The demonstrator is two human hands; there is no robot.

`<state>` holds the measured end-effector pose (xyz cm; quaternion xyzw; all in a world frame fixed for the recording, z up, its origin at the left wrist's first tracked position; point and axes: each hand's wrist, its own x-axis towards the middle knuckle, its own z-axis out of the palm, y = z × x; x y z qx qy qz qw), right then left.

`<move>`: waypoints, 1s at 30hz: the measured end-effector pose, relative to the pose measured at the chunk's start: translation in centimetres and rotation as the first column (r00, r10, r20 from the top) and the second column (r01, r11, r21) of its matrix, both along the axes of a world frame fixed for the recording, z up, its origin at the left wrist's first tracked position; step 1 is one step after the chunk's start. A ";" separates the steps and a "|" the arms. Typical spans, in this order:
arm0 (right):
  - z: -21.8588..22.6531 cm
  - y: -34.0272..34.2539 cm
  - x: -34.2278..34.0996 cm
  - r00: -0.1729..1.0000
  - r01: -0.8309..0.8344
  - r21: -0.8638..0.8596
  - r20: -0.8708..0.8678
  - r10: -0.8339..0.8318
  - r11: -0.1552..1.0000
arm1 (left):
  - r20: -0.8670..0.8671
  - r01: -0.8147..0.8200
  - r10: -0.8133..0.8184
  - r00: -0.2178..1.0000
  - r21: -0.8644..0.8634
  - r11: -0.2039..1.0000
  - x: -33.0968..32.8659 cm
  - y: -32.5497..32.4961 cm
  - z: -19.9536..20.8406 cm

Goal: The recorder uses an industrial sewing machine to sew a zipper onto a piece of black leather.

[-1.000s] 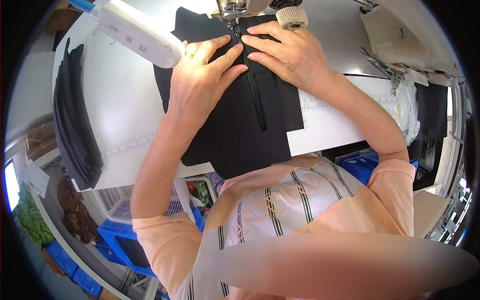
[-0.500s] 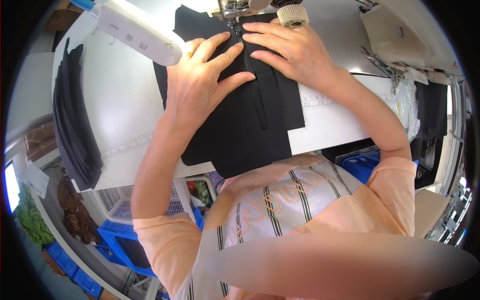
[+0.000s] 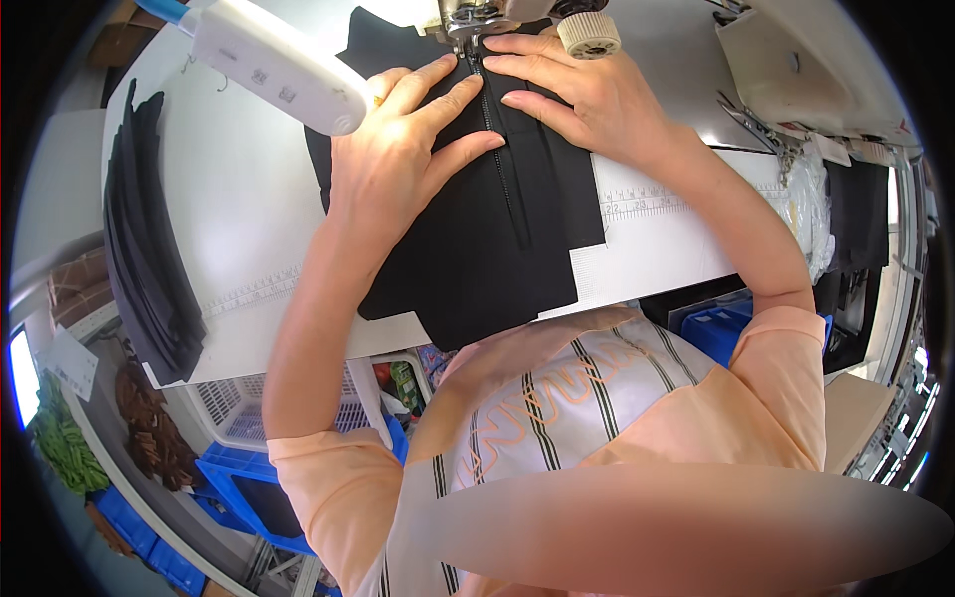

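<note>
Creeping toward twelve o'clock, the black cloth (image 3: 438, 259) is passing under the presser foot (image 3: 463, 46), so stitching along the zipper (image 3: 502, 179) is apparently advancing. Left hand (image 3: 386, 154) and right hand (image 3: 605, 97) are pressing flat, fingers spread, at its nine and three o'clock.

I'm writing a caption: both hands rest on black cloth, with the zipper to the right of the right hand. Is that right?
No: the head view shows the zipper to the left of the right hand. The rest is right.

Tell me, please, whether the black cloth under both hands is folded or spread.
Spread: the black cloth lies flat on the white table, its zipper exposed lengthwise.
</note>
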<state>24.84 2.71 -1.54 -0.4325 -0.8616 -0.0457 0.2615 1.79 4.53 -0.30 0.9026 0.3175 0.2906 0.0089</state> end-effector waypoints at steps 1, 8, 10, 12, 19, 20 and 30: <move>0.0 0.1 0.1 1.000 -0.008 0.005 -0.014 0.009 1.000 | 0.001 -0.003 0.003 1.000 -0.003 1.000 0.1 0.1 0.0; 0.7 0.0 0.1 1.000 0.005 -0.022 0.019 -0.005 1.000 | -0.005 -0.014 0.014 1.000 -0.017 1.000 0.1 0.4 -0.2; 1.1 0.1 -0.1 1.000 -0.017 -0.035 -0.013 0.017 0.999 | -0.020 -0.034 0.032 0.999 -0.077 0.996 -0.1 0.4 -0.4; 1.7 0.1 -0.5 1.000 -0.008 -0.010 -0.011 0.008 1.000 | -0.043 -0.065 0.059 0.997 -0.160 0.985 -0.2 0.2 -0.6; 1.0 0.9 -0.6 0.984 0.002 -0.118 -0.178 -0.023 0.993 | -0.016 -0.031 0.031 0.999 -0.040 0.999 0.0 0.5 -0.3; 1.3 1.0 -1.2 0.933 0.060 -0.240 -0.331 -0.140 0.969 | -0.018 -0.036 0.035 0.999 -0.053 0.998 0.0 0.5 -0.3; -1.2 3.6 -2.9 0.944 0.295 -0.164 -0.100 -0.313 0.941 | -0.030 -0.006 0.006 1.000 0.016 1.000 0.1 0.8 -0.3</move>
